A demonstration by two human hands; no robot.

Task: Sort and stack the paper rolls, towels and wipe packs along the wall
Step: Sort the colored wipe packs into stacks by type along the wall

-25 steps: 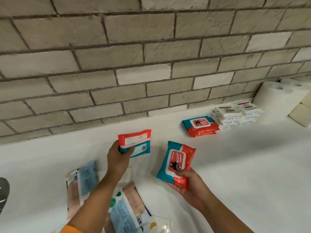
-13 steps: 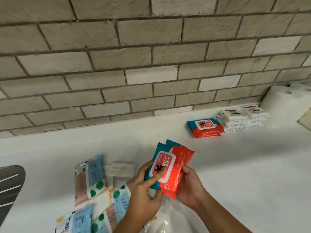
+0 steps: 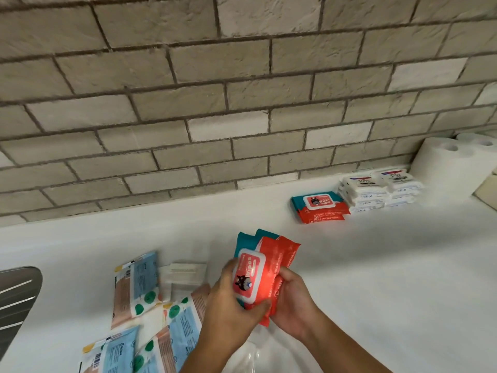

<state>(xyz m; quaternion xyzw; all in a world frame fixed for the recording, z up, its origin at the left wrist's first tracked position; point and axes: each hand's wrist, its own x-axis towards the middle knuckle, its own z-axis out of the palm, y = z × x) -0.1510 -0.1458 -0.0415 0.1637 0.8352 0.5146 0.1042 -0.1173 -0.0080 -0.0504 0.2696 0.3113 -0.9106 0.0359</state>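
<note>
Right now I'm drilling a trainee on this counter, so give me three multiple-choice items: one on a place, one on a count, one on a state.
1. Where do the red and teal wipe packs already sorted lie?
A. Beside the white packs, by the wall
B. On the paper rolls
C. On the metal rack

2. How many stacks of white packs stand side by side?
A. One
B. Two
C. Four

3. The red and teal packs in hand are:
A. Flat on the counter
B. Pressed together by both hands
C. Held by one hand only

A: the sorted packs sit just left of the white packs.
B: two stacks show.
B: left hand and right hand clasp the held packs.
</note>
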